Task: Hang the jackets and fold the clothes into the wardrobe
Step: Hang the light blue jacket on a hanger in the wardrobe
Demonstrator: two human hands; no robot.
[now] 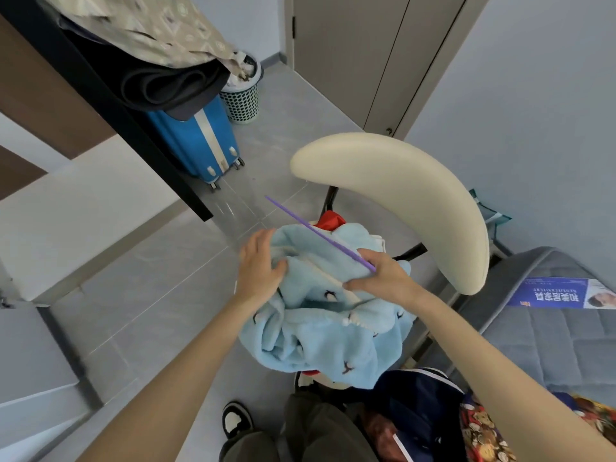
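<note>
A fluffy light-blue jacket (320,331) with small dark prints is bunched up over the chair seat in front of me. My left hand (258,270) grips its upper left edge, thumb pressed into the fleece. My right hand (383,278) holds the jacket's white-trimmed edge together with a thin purple hanger (316,233), which sticks out up and to the left. A red garment (330,220) peeks out behind the jacket. More clothes, a dark navy piece (416,405) and a patterned one (483,431), lie at the lower right.
The cream chair back (416,195) curves right of the jacket. A dark wardrobe frame (110,105) with hung clothes (160,45) stands upper left, a blue suitcase (200,141) and mesh basket (241,95) behind it. A grey mattress (550,328) lies at right, closed doors (366,55) beyond.
</note>
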